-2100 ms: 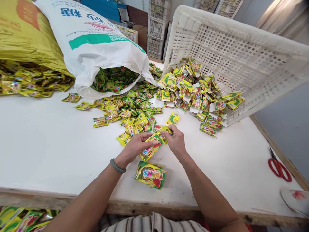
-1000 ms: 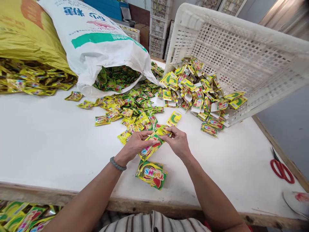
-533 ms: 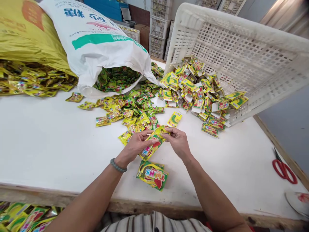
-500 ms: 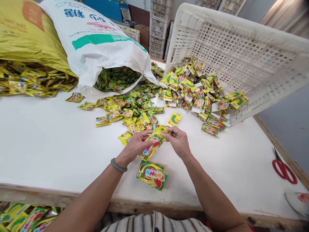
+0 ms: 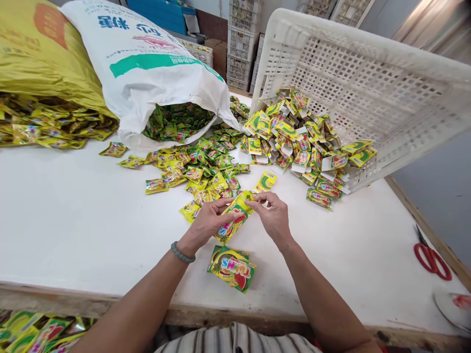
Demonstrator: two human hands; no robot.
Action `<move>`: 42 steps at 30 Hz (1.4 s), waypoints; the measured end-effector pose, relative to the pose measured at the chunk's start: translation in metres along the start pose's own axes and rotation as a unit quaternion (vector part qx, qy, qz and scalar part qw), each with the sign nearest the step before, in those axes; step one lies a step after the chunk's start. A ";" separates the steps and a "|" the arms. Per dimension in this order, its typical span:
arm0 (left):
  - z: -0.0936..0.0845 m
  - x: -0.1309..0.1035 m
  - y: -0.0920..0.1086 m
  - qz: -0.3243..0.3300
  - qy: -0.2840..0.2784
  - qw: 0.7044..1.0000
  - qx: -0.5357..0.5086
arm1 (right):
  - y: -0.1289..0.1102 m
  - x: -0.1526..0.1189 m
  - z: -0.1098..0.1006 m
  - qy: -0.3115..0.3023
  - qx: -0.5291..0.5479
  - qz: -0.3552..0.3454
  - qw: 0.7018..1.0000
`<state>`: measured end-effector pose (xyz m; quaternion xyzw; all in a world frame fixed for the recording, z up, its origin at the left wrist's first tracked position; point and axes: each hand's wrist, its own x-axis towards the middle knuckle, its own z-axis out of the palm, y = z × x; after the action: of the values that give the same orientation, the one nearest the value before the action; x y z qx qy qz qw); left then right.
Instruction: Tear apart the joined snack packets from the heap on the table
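Observation:
A yellow and green candy box (image 5: 234,221) is tilted above the table between my hands. My left hand (image 5: 210,219) grips its left side, thumb across the printed face. At the upper end of the same box, my right hand (image 5: 271,214) pinches the edge by the top flap. Just below lie stacked printed boxes (image 5: 232,268) on the white table. A small yellow box (image 5: 265,181) lies beyond my right hand. Beyond my left hand spread loose yellow and green candy packets (image 5: 206,179).
A white sack (image 5: 147,63) and a yellow sack (image 5: 40,54) spill packets at the left. A tipped white crate (image 5: 368,73) with many small boxes (image 5: 294,132) stands at the right. Red-handled scissors (image 5: 431,260) lie near the right edge.
Both hands keep nearly the same hold on the box. My right hand's fingers have shifted very slightly at its upper end.

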<state>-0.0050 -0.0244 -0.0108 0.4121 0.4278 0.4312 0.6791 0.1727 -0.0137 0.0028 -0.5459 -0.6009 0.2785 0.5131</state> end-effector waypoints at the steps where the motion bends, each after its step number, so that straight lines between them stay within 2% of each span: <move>1: 0.000 0.000 0.000 0.004 0.000 1.000 -0.001 | -0.001 0.000 0.000 0.001 -0.004 -0.005 1.000; 6: 0.001 -0.002 0.001 -0.003 0.002 1.000 -0.012 | -0.005 -0.003 -0.001 -0.033 0.006 0.035 0.999; 11: 0.003 -0.001 0.002 -0.009 0.028 1.000 -0.009 | -0.007 -0.003 -0.003 -0.012 -0.034 -0.045 0.998; 18: 0.002 -0.004 0.004 -0.019 0.006 1.000 -0.007 | -0.005 0.001 -0.003 -0.068 -0.003 0.044 0.997; 25: 0.002 -0.003 0.002 -0.011 -0.010 1.000 0.004 | 0.000 0.003 -0.003 -0.063 -0.029 0.038 0.997; 31: 0.002 -0.003 -0.003 -0.001 -0.009 1.000 -0.010 | -0.003 -0.002 -0.001 -0.036 -0.067 -0.008 0.997; 37: 0.001 -0.001 -0.008 -0.003 0.002 0.999 -0.034 | -0.008 -0.004 0.000 -0.101 0.005 0.026 0.995; 42: 0.001 -0.001 -0.008 -0.013 0.040 0.997 -0.059 | -0.005 -0.006 0.005 -0.150 0.090 0.059 0.983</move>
<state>-0.0027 -0.0277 -0.0173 0.3483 0.4332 0.4633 0.6902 0.1653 -0.0197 0.0038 -0.4836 -0.6103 0.4403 0.4469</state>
